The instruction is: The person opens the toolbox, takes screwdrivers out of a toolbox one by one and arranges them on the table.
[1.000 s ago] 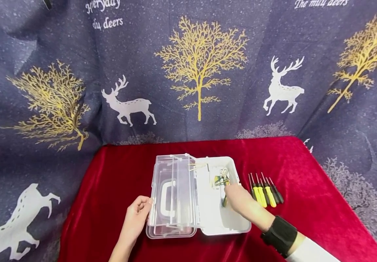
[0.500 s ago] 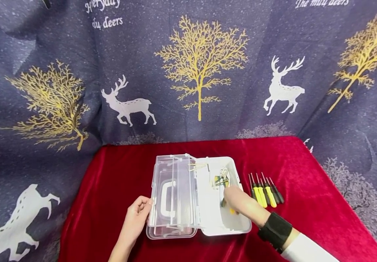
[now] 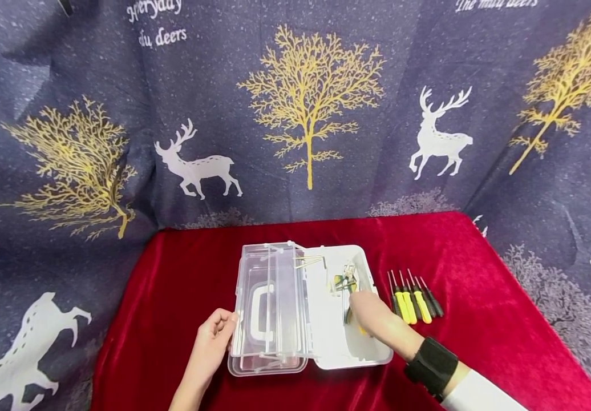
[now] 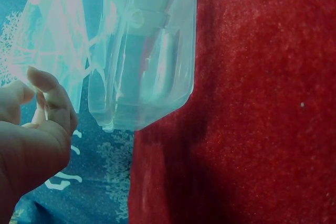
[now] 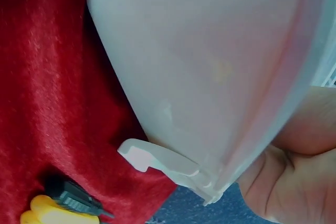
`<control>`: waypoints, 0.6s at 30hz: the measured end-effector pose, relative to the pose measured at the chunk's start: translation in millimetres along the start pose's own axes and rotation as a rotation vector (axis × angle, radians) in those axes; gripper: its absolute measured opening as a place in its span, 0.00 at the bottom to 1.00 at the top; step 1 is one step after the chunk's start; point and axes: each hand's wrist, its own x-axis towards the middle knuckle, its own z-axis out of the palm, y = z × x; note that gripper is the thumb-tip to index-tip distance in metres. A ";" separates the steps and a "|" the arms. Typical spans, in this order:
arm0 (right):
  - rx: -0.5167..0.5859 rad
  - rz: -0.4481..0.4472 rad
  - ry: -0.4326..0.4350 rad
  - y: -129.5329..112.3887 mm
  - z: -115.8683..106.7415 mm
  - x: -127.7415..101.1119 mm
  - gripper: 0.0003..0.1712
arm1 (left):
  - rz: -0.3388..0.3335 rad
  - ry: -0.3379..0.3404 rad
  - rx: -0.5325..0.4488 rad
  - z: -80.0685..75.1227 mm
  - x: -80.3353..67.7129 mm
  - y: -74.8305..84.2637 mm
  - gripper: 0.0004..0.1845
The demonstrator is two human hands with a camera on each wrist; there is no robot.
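Note:
A toolbox with a white base (image 3: 331, 342) stands unfolded on the red cloth, its clear tray (image 3: 287, 308) and clear lid (image 3: 267, 365) swung out to the left. My left hand (image 3: 212, 337) pinches the left edge of the clear tray; in the left wrist view its fingers are curled beside the clear plastic. My right hand (image 3: 375, 314) reaches down into the base and holds pliers (image 3: 363, 330), a yellow handle end showing below it. The box wall hides its fingertips in the right wrist view. More pliers (image 3: 345, 282) with green-yellow handles lie just beyond the hand.
Several screwdrivers (image 3: 412, 302) with yellow or black handles lie side by side right of the box. L-shaped hex keys (image 3: 312, 260) lie at the box's back left. A white latch (image 5: 163, 161) sticks out from the box's side. A patterned curtain (image 3: 285, 114) hangs behind the table.
My right hand has shifted slightly toward me and left inside the base, and a yellow handle end has come into sight below it. The left hand keeps its place on the tray.

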 end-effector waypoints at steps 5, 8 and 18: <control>0.111 0.058 0.055 -0.1 -1.2 -3.0 0.18 | -0.005 0.003 -0.005 0.4 0.1 -0.1 0.11; 0.173 0.094 0.069 -0.5 -2.8 -4.0 0.13 | -0.015 0.002 -0.010 -0.1 -0.3 -0.1 0.11; 0.294 0.127 0.120 3.4 -6.4 -9.5 0.08 | -0.027 -0.002 -0.019 -1.1 0.4 -1.2 0.11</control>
